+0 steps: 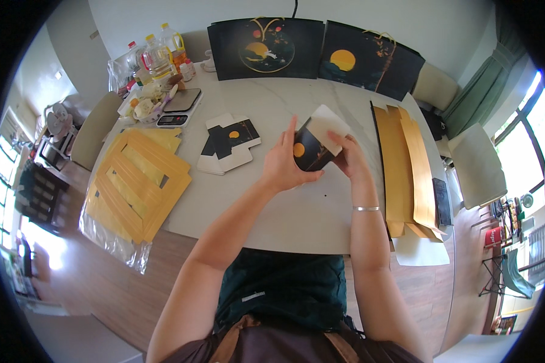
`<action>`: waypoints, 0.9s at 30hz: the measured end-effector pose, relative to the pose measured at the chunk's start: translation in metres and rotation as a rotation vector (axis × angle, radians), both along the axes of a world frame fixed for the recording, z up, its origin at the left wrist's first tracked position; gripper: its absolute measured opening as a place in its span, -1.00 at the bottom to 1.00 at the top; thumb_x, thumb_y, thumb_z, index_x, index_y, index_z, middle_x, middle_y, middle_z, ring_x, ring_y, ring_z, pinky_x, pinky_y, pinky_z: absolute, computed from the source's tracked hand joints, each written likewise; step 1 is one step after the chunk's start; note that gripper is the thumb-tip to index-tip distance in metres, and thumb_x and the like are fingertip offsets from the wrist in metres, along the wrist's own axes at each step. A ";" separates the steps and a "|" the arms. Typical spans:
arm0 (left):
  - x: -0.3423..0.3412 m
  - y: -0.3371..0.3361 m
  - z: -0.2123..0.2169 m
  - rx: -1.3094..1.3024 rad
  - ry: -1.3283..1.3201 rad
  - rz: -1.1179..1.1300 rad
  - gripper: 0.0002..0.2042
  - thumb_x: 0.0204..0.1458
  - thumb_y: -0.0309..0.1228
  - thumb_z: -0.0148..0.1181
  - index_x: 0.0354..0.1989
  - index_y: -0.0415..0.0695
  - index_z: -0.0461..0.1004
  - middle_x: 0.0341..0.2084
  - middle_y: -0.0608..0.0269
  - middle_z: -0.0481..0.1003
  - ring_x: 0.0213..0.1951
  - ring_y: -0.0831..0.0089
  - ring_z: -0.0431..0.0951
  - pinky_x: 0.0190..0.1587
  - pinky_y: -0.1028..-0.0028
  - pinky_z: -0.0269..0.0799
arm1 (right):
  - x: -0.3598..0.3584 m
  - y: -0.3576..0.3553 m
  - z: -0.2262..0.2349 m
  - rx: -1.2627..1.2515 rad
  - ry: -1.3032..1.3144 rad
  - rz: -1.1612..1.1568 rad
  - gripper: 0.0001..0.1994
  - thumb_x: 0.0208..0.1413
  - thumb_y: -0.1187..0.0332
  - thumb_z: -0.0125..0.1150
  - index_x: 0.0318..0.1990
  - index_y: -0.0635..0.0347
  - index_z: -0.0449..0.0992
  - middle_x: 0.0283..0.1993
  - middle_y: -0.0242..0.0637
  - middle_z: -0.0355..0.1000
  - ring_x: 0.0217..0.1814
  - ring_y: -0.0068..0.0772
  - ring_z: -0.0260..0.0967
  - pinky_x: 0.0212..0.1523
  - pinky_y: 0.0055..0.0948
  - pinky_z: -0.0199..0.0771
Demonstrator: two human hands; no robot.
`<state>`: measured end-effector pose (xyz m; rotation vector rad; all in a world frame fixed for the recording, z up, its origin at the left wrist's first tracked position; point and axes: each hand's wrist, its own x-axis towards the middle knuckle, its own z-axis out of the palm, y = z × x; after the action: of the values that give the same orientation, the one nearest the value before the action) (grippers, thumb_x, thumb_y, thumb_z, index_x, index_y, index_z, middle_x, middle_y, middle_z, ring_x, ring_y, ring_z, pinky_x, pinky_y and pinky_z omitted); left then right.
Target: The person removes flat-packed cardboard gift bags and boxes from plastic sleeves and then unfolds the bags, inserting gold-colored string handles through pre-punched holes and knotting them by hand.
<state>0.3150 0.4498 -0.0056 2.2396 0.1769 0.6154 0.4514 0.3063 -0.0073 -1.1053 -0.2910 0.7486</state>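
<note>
Both hands hold a small dark cardboard box (316,144) with an orange disc on its side and a white flap standing up, above the middle of the white marble table (297,209). My left hand (283,164) grips its left side, fingers up along the edge. My right hand (349,156) holds its right side at the flap; a silver bangle sits on that wrist. To the left on the table lies a small stack of flat unfolded boxes (229,143) of the same dark print.
Yellow card inserts (136,181) are stacked at the left edge, more yellow card sheets (409,169) at the right. Two dark gift bags (266,48) stand at the back. A kitchen scale (180,107), oil bottles (157,55) and a tray of food sit back left. Chairs surround the table.
</note>
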 end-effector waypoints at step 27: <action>0.023 0.031 -0.038 -1.152 -0.046 -0.059 -0.81 0.11 -0.29 0.24 -0.31 -0.17 0.53 -0.43 0.43 0.51 -0.36 0.67 0.42 -0.26 0.58 0.31 | -0.006 0.015 -0.010 -0.084 -0.159 -0.027 -0.72 0.20 0.22 0.17 -0.13 0.28 0.49 -0.23 -0.32 0.52 -0.25 -0.56 0.48 -0.21 -0.55 0.52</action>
<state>0.3383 0.4804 -0.0439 1.1106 0.3351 0.3689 0.4458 0.3210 -0.0176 -1.2484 -0.3815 0.6551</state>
